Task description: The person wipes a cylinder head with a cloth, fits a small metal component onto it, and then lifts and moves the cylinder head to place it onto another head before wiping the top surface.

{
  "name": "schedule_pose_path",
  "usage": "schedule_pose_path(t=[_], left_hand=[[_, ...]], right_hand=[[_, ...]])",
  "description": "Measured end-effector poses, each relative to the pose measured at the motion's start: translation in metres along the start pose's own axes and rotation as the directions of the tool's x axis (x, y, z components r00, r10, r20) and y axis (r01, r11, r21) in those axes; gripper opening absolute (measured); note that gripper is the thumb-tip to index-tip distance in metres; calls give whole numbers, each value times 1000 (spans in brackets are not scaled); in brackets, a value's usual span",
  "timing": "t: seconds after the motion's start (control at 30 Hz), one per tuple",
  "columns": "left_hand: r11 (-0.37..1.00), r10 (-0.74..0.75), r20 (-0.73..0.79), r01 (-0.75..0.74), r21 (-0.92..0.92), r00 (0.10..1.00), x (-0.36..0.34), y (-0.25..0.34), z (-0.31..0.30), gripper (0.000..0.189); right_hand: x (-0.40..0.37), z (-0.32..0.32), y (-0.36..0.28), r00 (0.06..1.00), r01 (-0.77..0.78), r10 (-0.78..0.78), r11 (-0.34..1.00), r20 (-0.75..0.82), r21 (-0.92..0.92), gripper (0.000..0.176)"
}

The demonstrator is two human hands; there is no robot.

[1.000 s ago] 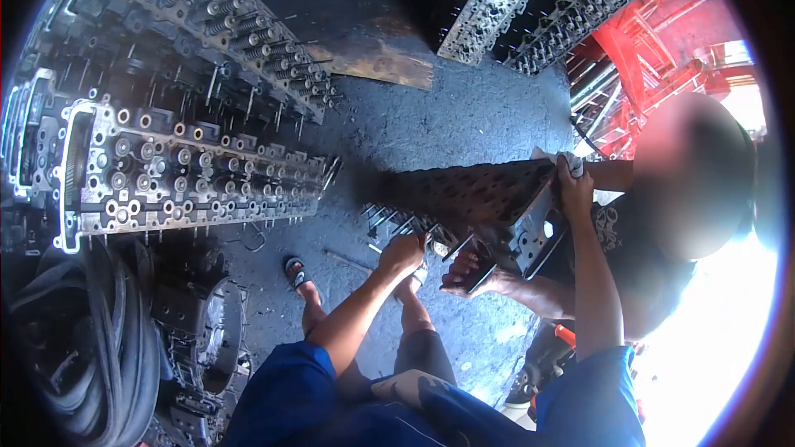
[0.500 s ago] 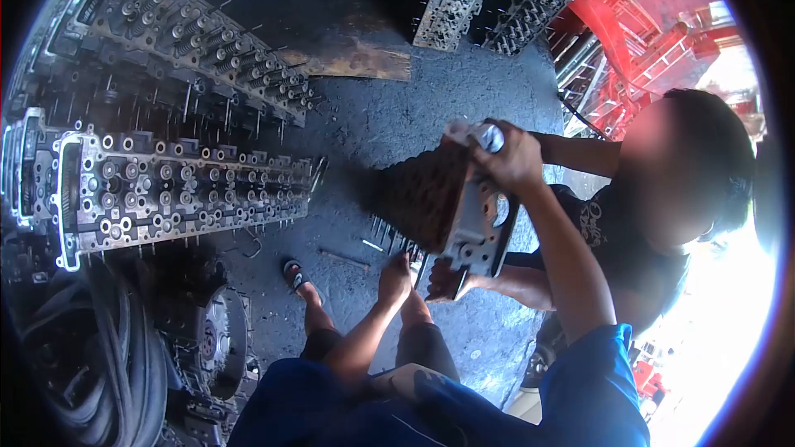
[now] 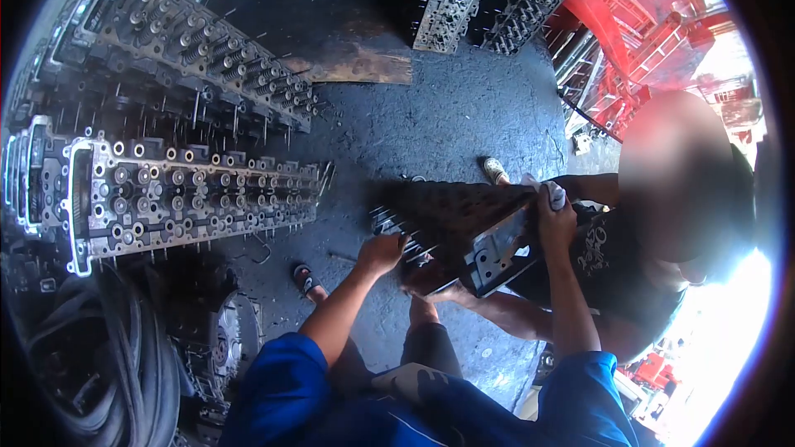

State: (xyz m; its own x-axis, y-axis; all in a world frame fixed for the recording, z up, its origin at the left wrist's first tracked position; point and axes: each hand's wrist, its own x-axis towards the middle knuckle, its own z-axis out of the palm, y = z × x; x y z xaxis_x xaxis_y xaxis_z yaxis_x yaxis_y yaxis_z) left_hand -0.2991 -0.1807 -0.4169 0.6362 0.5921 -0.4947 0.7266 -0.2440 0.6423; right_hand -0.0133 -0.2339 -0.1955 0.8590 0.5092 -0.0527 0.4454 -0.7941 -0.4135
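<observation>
At frame centre, the left hand [image 3: 381, 253] closes round studs under the cylinder head [image 3: 451, 207]. The right hand [image 3: 556, 219] clamps its end. A level, even hold seems wise.

I had both arms stretched out in front of me, bare below the short blue sleeves [image 3: 281, 372]. My left arm [image 3: 339, 314] went forward and a bit to the right, almost straight. At its end my left hand [image 3: 381, 253] was back side up, with the fingers curled tight in a grip. My right arm [image 3: 571, 306] went straight ahead and reached higher. My right hand [image 3: 553, 219] bent over at the wrist, with its fingers hooked down and closed tight. The two hands were well apart.
</observation>
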Motion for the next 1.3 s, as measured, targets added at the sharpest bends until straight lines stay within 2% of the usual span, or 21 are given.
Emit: schedule_pose_path(t=[0.27, 0.33, 0.47, 0.53, 0.6, 0.67, 0.7, 0.73, 0.8, 0.83, 0.87, 0.9, 0.93, 0.97, 1.0, 1.03, 1.1, 1.17, 1.23, 1.27, 1.3], left_hand=[[988, 122, -3, -122, 92, 992, 45, 16, -51, 44], [982, 154, -13, -152, 114, 988, 57, 9, -58, 44], [976, 172, -52, -163, 144, 984, 67, 9, -84, 45], [972, 205, -86, -193, 134, 975, 76, 4, -94, 47], [968, 235, -121, -220, 121, 965, 86, -3, -101, 49], [954, 279, -150, -255, 157, 949, 97, -10, -107, 53], [948, 297, -151, -272, 167, 943, 101, -9, -110, 53], [949, 288, -142, -263, 172, 947, 101, -7, -111, 55], [943, 304, -145, -276, 188, 942, 103, -7, -111, 57], [940, 311, -103, -289, 179, 945, 108, -15, -103, 55], [939, 312, -61, -298, 169, 948, 113, -24, -94, 54], [935, 324, -70, -307, 178, 944, 120, -37, -85, 54], [947, 300, -189, -269, 173, 935, 127, -53, -76, 50], [961, 264, -303, -224, 161, 916, 127, -62, -72, 46], [973, 62, -420, -149, -177, 905, 109, -54, -85, 43], [861, -166, -465, -102, -497, 869, 85, -39, -106, 40], [724, -237, -412, -123, -679, 880, 45, -15, -136, 38], [574, -209, -567, -369, -731, 797, 8, 47, -140, 32], [645, -81, -577, -398, -652, 813, -11, 110, -148, 27], [705, -15, -628, -437, -559, 778, -9, 136, -147, 28], [741, 80, -661, -488, -461, 746, 1, 154, -142, 29]], right_hand=[[5, 4, 31, 984, -131, 138, 989, -113, 71, 51], [-3, 4, 25, 983, -135, 156, 969, -91, 209, 49], [-6, 5, 12, 986, -136, 151, 976, -76, 170, 51], [-8, 1, -7, 979, -204, 204, 979, -5, 7, 54], [-1, 8, -19, 974, -226, 226, 973, 2, -44, 58], [4, 16, -29, 980, -196, 194, 977, -31, -85, 60], [7, 28, -29, 968, -126, 84, 978, -235, -166, 56], [9, 28, -28, 963, -136, 94, 979, -254, -154, 56], [15, 21, -35, 985, 80, -83, 996, -154, -27, 48], [20, 22, -31, 962, 202, -211, 977, -174, -67, 42], [27, 27, -22, 957, 208, -216, 976, -193, -62, 42], [34, 32, -10, 923, 316, -327, 945, -202, -83, 41], [38, 33, -3, 879, 417, -431, 903, -204, -107, 40], [35, 26, -12, 918, 364, -368, 930, -147, -50, 39], [32, 25, -16, 918, 369, -371, 928, -142, -44, 39], [32, 25, -18, 918, 369, -367, 929, -153, -15, 39], [37, 20, -25, 911, 402, -383, 907, -150, 123, 40], [38, 26, -24, 933, 346, -322, 924, -159, 161, 41], [43, 43, -18, 959, 264, -245, 955, -144, 133, 39], [44, 41, -21, 963, 266, -255, 953, -88, 144, 35], [51, 54, -13, 930, 342, -326, 936, -170, 76, 37]])
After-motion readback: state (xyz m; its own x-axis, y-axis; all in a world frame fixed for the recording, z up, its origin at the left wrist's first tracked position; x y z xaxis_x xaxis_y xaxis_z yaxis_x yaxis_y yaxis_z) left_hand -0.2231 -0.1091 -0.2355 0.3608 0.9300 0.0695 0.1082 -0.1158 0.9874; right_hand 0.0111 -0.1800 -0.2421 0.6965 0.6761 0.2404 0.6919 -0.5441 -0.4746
